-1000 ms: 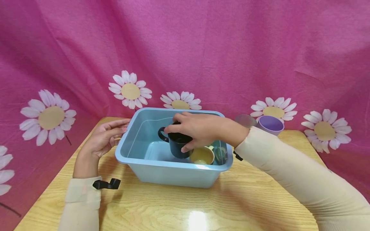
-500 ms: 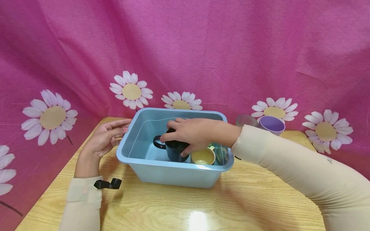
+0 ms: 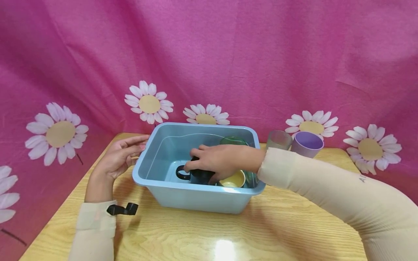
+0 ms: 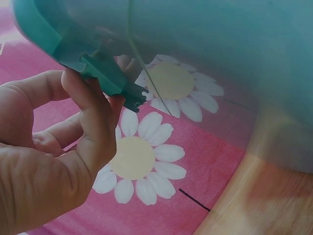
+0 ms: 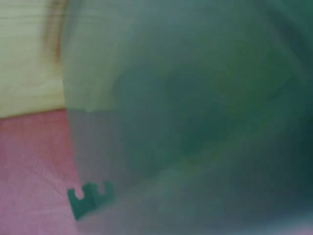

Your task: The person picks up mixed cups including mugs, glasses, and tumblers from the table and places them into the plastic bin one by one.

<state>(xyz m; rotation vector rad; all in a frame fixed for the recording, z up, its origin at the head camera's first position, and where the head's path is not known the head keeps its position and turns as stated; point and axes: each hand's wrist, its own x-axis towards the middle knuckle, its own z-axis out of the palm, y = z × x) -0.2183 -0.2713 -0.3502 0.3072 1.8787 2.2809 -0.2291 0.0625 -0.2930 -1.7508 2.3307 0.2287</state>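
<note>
Inside the light blue tub (image 3: 196, 199), my right hand (image 3: 217, 159) grips a black mug (image 3: 200, 177) from above, its fingers over the rim. The mug's handle points left, and its base is hidden behind the tub's front wall. Beside it on the right sits a yellow cup (image 3: 234, 180), partly covered by my wrist. My left hand (image 3: 119, 156) holds the tub's left rim; in the left wrist view, the thumb and fingers (image 4: 90, 105) pinch the edge near a notched tab (image 4: 120, 81). The right wrist view is blurred and murky, with no hand visible.
A green glass (image 3: 233, 140) stands in the back right of the tub, with more glass at its right end. Behind my right sleeve, a clear glass (image 3: 279, 139) and a purple cup (image 3: 307, 145) stand on the wooden table (image 3: 183, 235). A pink flowered cloth (image 3: 209, 54) hangs behind.
My right hand has shifted slightly left and lowered the black mug deeper into the tub. The green glass behind my wrist now shows. My left hand stays on the rim.
</note>
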